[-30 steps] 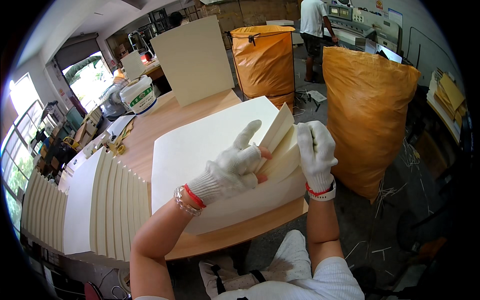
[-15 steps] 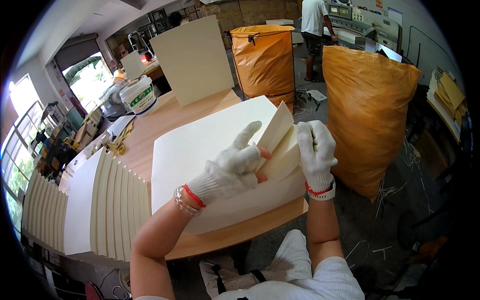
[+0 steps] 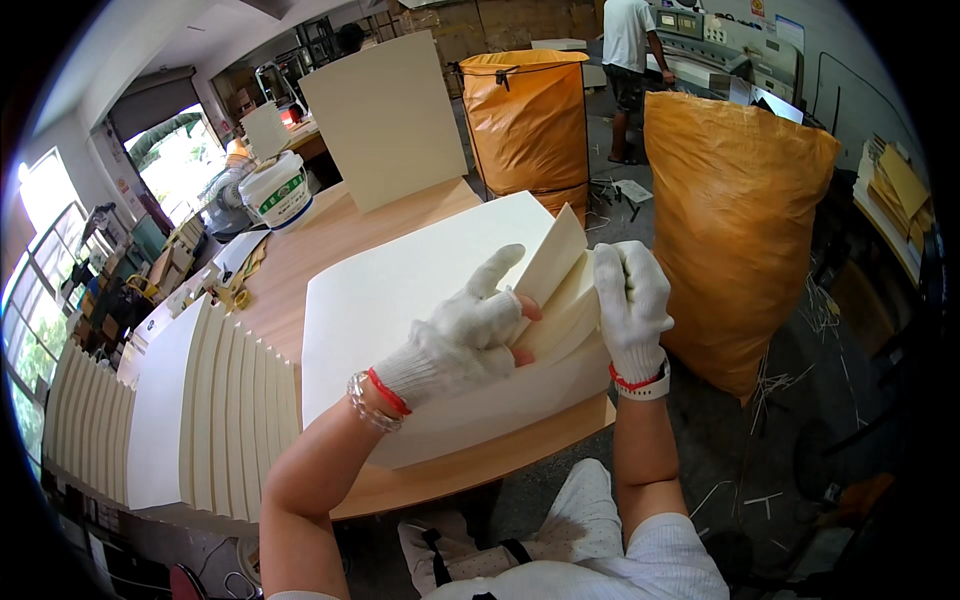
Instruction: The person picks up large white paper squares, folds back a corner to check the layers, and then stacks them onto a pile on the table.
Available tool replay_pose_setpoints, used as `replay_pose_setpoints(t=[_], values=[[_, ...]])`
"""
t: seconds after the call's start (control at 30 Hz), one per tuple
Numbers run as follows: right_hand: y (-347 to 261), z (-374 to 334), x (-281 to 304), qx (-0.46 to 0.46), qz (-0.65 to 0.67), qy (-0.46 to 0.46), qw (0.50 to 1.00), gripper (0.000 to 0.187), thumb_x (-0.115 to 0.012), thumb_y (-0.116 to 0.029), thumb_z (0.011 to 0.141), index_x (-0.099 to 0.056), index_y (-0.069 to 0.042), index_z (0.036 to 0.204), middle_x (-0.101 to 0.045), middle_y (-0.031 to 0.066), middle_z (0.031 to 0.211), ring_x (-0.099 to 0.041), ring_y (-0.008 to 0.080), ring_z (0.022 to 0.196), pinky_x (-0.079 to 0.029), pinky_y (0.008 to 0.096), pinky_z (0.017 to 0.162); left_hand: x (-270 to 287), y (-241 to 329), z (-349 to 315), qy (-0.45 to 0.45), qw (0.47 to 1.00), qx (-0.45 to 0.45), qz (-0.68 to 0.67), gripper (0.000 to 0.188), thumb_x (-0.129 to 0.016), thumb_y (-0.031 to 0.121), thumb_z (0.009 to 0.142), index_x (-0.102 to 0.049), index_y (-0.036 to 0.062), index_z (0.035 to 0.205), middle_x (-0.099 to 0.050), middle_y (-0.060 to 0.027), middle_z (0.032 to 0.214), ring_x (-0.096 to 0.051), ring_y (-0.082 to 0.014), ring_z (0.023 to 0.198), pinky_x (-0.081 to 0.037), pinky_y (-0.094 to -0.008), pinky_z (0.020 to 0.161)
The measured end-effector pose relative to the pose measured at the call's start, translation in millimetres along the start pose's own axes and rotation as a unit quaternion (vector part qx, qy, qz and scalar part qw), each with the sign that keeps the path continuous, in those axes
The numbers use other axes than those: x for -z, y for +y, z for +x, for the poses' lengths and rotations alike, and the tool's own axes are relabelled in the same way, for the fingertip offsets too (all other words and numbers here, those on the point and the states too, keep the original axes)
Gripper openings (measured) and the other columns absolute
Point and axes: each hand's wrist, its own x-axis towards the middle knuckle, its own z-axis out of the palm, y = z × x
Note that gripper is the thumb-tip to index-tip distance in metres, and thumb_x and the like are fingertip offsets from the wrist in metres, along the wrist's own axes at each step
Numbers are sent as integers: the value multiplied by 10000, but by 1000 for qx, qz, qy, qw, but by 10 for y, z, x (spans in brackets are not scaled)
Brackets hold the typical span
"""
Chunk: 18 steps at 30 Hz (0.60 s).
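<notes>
A thick stack of large cream-white sheets (image 3: 375,300) lies on the wooden table in front of me. Its upper layers bend up at the right side as a folded flap (image 3: 556,250). My left hand (image 3: 460,325), in a white glove with bare fingertips showing, grips this flap, its thumb stretched over the top and its fingers in the gap. Beneath the flap, looser sheets (image 3: 572,305) curve toward my right hand (image 3: 632,300). That gloved hand is closed at their right edge, pinching them; the fingertips are partly hidden.
Stepped paper stacks (image 3: 225,400) stand at the left. An upright board (image 3: 390,120) and a white bucket (image 3: 276,190) are on the wooden table (image 3: 300,240). Large orange sacks (image 3: 735,230) stand beyond its right edge. A person (image 3: 627,60) works by a machine at the back.
</notes>
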Motion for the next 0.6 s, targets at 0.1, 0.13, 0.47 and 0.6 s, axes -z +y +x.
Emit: replay_pose_setpoints(t=[0.1,0.13,0.47,0.6], values=[[-20,10,-28,39,-17,28,999,188,-636,-59,983,-558,11,828,-504,97,712,-496,243,595,-381,385,543,-32,-58,12,19,1000,-19,-7,307,-851,46,760,-676,58,1012,-415,-235,1564,-661,-269,1091,-547,-343,831],[-30,11,-24,33,-12,29,999,194,-638,-60,983,-555,9,821,-506,94,707,-494,236,592,-381,382,542,-28,-63,17,14,1000,-28,-5,297,-847,43,764,-673,55,1005,-419,-242,1559,-659,-274,1099,-546,-344,841],[-30,-2,15,-63,21,-4,998,223,-647,-66,985,-544,8,801,-502,89,686,-477,208,580,-378,371,542,19,-37,0,-17,1000,-14,-16,330,-857,60,759,-698,70,1048,-411,-274,1549,-619,-354,1220,-523,-376,943],[-30,-1,22,-52,19,-2,998,227,-645,-71,988,-544,10,802,-503,89,694,-472,201,580,-379,367,541,-12,43,25,1,1000,15,16,310,-832,37,768,-697,66,1046,-361,-275,1582,-606,-372,1241,-518,-368,959]])
